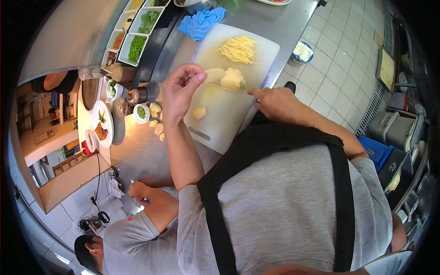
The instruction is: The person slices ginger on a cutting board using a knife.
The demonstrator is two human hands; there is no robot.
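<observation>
My left hand (182,89) pinches a thin pale yellow slice (214,74) between thumb and fingers, above the white cutting board (220,123). Beside that slice lies a stack of similar slices (233,79). My right hand (278,104) is closed at the board's right edge, around what looks like a knife handle (257,100); the blade is hard to make out near the stack. A heap of fine yellow shreds (238,49) rests at the far end of the board. One cut piece (199,113) sits nearer to me.
Left of the board are peeled yellow chunks (156,110), a small tub of chopped greens (141,112) and a plate with food (102,123). A blue cloth (201,24) touches the far board corner. Another person (137,220) works close on my left.
</observation>
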